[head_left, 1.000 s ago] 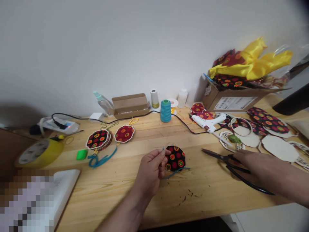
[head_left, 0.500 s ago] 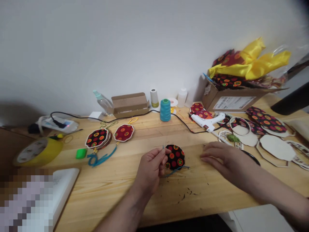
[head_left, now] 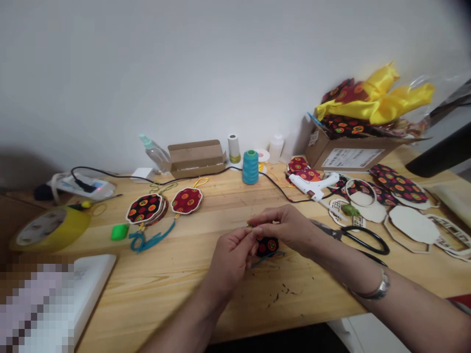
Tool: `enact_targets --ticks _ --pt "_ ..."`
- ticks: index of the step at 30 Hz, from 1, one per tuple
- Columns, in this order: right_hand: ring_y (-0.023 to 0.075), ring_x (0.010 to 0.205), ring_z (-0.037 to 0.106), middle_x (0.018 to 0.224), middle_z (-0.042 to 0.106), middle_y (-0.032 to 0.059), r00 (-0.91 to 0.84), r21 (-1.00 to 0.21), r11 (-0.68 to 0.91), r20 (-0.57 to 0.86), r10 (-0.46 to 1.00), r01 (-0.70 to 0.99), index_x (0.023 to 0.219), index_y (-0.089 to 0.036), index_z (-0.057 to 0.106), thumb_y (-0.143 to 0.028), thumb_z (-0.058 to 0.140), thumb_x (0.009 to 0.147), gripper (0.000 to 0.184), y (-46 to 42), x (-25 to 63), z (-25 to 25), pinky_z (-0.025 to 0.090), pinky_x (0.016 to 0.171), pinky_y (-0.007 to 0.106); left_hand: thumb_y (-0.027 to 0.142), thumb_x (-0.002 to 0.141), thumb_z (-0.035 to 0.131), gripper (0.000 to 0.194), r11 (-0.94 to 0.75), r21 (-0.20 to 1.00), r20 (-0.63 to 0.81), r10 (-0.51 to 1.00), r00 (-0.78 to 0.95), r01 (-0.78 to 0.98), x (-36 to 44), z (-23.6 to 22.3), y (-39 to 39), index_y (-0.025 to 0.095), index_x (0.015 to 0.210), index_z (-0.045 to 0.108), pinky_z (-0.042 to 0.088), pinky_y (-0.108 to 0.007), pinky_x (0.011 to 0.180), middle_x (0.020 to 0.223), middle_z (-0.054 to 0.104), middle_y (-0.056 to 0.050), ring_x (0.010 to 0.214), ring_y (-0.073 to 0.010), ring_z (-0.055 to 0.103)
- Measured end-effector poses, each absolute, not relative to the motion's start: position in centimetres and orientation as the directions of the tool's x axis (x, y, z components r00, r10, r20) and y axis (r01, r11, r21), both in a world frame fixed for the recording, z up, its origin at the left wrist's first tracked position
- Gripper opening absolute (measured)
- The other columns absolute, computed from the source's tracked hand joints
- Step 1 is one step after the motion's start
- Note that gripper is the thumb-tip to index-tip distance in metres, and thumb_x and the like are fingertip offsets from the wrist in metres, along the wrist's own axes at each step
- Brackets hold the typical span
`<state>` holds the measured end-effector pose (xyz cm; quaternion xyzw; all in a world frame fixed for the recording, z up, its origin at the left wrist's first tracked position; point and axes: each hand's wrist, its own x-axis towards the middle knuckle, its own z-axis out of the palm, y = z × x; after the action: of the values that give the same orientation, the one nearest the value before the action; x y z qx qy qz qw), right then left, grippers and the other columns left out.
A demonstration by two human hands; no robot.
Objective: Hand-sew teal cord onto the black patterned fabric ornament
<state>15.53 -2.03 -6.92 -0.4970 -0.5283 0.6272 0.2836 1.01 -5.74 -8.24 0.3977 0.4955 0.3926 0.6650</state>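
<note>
Cute little patch, black with red and orange blooms, sat between both hands over the bench, half covered, blue cord along its bottom. Left hand's fingers were pressed together; couldn't really tell about the right hand's.

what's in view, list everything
thread cone: 1, teal, back
glue gun: 1, white, right
scissors: 1, black, right
cardboard boxes: 2, brown, back
cloth: 1+, yellow, right box
spray bottle: 1, clear, back left
tape: 1, yellow, left
power strip: 1, white, left
block: 1, green, left
wooden cutouts: several, pale, right
patterned fabric: several, dark, right
patterned stack: 1, black, left
maroon piece: 1+, maroon, left
patterned piece: 1, black, front middle
cord: 1, blue, front middle
bracelet: 1, silver, right wrist
left hand, right hand: 2, bare, front middle
</note>
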Motion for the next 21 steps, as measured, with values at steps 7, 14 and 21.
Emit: enact_targets --ticks 7,14,21 --pt "0.0114 0.053 0.055 0.057 0.062 0.0024 -0.33 -0.952 -0.257 -0.3 0.895 0.169 0.066 -0.011 0.066 -0.031 0.068 0.062 0.02 -2.01 15.27 -7.22 0.044 0.053 0.024 0.038 0.074 0.058 0.033 0.371 0.925 -0.346 0.913 0.214 -0.085 1.05 -8.41 -5.91 0.016 0.052 0.049 0.017 -0.022 0.039 0.044 0.038 0.006 0.037 -0.0046 0.029" --pt "0.0102 0.049 0.053 0.055 0.059 0.0006 -0.334 -0.949 -0.222 -0.288 0.897 0.224 0.065 -0.014 0.056 -0.031 0.058 0.071 0.019 -2.13 14.91 -7.49 0.041 0.047 0.022 0.032 0.075 0.058 0.027 0.426 0.866 -0.366 0.897 0.249 -0.261 1.19 -8.29 -5.97 0.014 0.056 0.051 0.015 -0.021 0.039 0.048 0.039 0.005 0.04 -0.004 0.028" --pt "0.0111 0.049 0.054 0.052 0.06 0.0005 -0.32 -0.956 -0.235 -0.281 0.905 0.176 0.064 -0.015 0.055 -0.036 0.056 0.073 0.023 -2.37 14.75 -7.21 0.042 0.049 0.023 0.033 0.073 0.059 0.024 0.528 0.736 -0.438 0.849 0.296 -0.425 1.16 -7.96 -5.85 0.012 0.064 0.056 0.014 -0.019 0.04 0.053 0.047 0.002 0.043 -0.0034 0.025"
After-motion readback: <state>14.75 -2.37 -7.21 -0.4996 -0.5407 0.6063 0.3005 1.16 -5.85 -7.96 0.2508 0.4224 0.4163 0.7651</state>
